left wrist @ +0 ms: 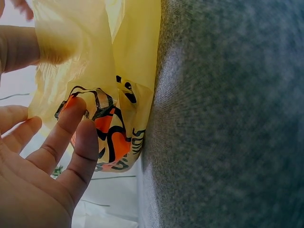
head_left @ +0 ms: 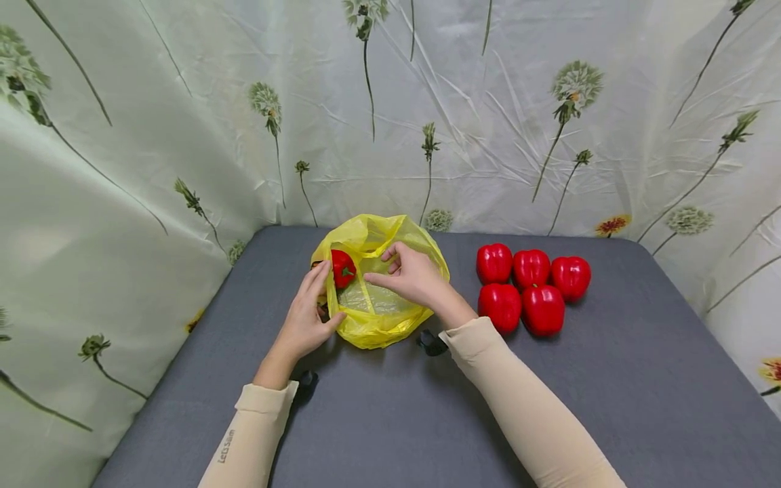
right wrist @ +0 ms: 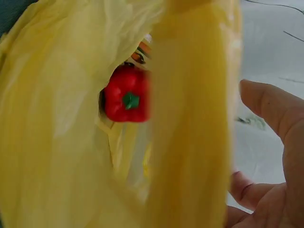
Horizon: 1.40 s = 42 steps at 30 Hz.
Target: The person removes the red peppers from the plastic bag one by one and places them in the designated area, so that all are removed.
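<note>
A yellow plastic bag (head_left: 379, 313) lies open on the grey table (head_left: 390, 420), with one red pepper (head_left: 343, 268) inside at its left. My left hand (head_left: 310, 313) holds the bag's left rim, fingers along the outside and thumb on the front edge. In the left wrist view its fingers (left wrist: 71, 137) press the bag's printed patch (left wrist: 111, 135). My right hand (head_left: 407, 276) pinches the bag's far rim and lifts it. The right wrist view shows the pepper (right wrist: 126, 100) through the mouth of the bag (right wrist: 52, 142), with my thumb (right wrist: 273, 114) beside a raised yellow strip.
Several red peppers (head_left: 529, 288) sit grouped on the table to the right of the bag. A floral curtain (head_left: 427, 115) closes in the back and both sides. Grey tabletop stretches in front of the bag toward me.
</note>
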Tool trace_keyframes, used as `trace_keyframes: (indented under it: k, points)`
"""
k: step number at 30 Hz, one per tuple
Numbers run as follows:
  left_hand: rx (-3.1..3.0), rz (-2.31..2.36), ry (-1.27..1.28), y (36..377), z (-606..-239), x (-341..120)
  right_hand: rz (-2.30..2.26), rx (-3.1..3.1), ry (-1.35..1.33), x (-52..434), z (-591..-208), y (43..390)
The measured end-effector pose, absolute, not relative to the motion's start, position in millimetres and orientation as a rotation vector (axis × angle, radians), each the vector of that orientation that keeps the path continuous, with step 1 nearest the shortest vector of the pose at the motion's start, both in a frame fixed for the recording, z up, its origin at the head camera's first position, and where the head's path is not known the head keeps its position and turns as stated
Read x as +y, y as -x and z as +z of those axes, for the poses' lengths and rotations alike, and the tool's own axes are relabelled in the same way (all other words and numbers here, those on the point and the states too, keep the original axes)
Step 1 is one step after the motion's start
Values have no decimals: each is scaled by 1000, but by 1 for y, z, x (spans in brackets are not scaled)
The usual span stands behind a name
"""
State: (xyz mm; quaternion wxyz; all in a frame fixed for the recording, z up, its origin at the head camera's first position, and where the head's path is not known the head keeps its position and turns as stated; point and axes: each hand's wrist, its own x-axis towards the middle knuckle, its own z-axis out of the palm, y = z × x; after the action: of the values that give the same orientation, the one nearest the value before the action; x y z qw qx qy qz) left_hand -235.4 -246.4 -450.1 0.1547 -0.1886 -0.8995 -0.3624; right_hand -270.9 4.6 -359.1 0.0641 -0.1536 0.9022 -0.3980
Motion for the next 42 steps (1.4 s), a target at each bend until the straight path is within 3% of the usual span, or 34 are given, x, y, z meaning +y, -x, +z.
trace_keyframes:
  k: [18,42]
  points:
    - [-2580,-1034,534,233,-450,-248,-1052,2573,515,-42,-383,310]
    - [-2572,-1037,544,236,-450,-247,-1255,2558,482,-67,-404,322]
